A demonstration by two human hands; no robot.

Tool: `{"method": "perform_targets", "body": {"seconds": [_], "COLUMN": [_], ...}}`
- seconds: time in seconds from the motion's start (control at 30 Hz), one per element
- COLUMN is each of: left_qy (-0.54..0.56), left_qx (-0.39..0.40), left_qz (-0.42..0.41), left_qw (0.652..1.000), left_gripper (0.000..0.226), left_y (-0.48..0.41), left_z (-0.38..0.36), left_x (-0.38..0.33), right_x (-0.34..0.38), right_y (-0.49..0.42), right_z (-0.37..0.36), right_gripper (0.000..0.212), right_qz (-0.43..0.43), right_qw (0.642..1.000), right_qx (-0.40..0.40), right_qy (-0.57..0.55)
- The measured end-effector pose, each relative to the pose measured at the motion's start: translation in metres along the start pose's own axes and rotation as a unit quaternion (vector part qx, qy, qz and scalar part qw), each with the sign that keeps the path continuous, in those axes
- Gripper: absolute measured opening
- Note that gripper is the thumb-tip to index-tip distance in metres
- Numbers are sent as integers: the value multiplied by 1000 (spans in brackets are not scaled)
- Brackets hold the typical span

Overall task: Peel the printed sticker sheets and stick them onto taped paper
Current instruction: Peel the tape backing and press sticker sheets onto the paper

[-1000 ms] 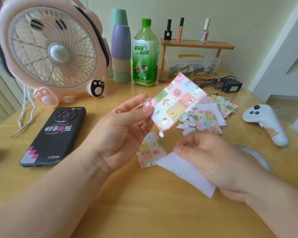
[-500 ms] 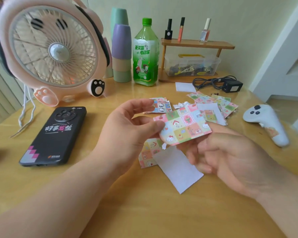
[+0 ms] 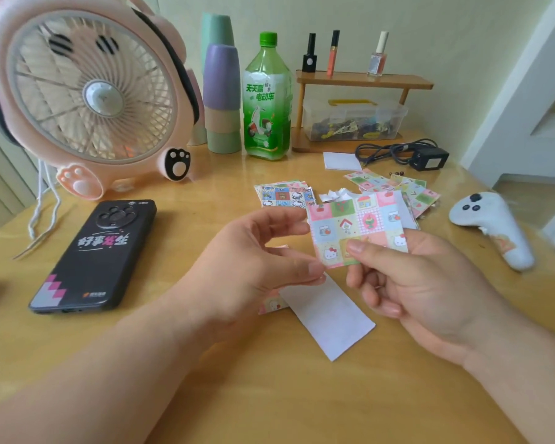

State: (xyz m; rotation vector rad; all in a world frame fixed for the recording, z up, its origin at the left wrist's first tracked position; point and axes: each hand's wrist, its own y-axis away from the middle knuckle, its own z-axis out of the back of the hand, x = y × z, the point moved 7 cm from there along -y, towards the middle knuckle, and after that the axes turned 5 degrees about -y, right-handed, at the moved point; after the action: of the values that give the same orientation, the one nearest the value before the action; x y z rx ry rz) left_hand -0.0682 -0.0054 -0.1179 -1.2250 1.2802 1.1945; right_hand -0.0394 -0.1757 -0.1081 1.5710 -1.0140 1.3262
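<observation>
A printed sticker sheet [image 3: 356, 227] with pastel cartoon squares is held above the table between both hands. My left hand [image 3: 253, 261] holds its left edge, index finger at the upper corner and thumb at the lower corner. My right hand [image 3: 423, 283] pinches the sheet's lower edge with thumb on top and fingers underneath. Below them a white paper strip [image 3: 330, 318] lies flat on the table. Another sticker sheet [image 3: 271, 304] peeks out beneath my left hand.
More sticker sheets lie in a stack [image 3: 284, 195] and a spread pile [image 3: 394, 187], with torn white scraps [image 3: 335, 195]. A black phone [image 3: 96, 254], pink fan [image 3: 90, 94], green bottle [image 3: 266, 100], charger [image 3: 426, 157] and white controller [image 3: 494, 229] surround the work spot.
The sticker sheet came down from a raised tilt to lie between both hands. My right hand left the white paper strip and took the sheet's lower edge.
</observation>
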Motion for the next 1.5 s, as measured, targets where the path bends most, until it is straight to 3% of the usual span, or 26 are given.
{"method": "perform_targets", "body": {"seconds": [0.23, 0.43, 0.6, 0.8, 0.87, 0.93, 1.03, 1.13, 1.2, 1.27, 1.33, 1.37, 1.43, 1.5], "left_qy": [-61, -148, -208, -161, -13, 148, 190, 192, 171, 113, 59, 49, 47, 35], "left_qx": [-12, -29, -35, -81, -81, -66, -32, -18, -32, -54, -68, -67, -62, -62], "left_qz": [-10, -28, -48, -38, -7, 33, 50, 32, 12, -17, -33, -34, -31, -36], "left_qw": [998, 988, 976, 983, 997, 986, 980, 981, 985, 992, 995, 996, 997, 997], "left_gripper": [68, 57, 43, 40, 31, 27, 34, 52, 52, 52, 54, 55, 56, 59], "left_y": [2, 4, 1, 0, -1, -1, 0, 0, -1, -2, 0, 1, 4, 5], "left_z": [1, 6, 7, 12, 10, 5, -2, -3, 1, 7, 9, 8, 5, 3], "left_x": [-9, -14, -10, -8, 0, 3, 0, -1, 1, 0, -4, -4, -5, -6], "right_x": [3, 17, 18, 21, 25, 36, 42, 40, 38, 33, 28, 24, 21, 16], "right_y": [1, -2, 0, 5, 7, 15, 22, 18, 17, 13, 8, 4, 0, 0], "right_z": [3, 28, 21, 12, 7, -2, -10, -10, -8, -3, 0, 2, 7, 7], "right_gripper": [14, 17, 30, 35, 31, 25, 29, 33, 39, 54, 67, 65, 52, 35], "right_qz": [24, 64, 87, 143, 187, 286, 411, 435, 415, 325, 200, 143, 53, 2], "right_qw": [999, 991, 988, 974, 956, 916, 833, 800, 814, 885, 964, 984, 994, 993], "right_qx": [-14, -116, -94, -49, -34, -14, 5, 9, 18, 41, 79, 84, 74, 69], "right_qy": [30, 23, 85, 169, 222, 280, 370, 413, 406, 329, 158, 66, -64, -94]}}
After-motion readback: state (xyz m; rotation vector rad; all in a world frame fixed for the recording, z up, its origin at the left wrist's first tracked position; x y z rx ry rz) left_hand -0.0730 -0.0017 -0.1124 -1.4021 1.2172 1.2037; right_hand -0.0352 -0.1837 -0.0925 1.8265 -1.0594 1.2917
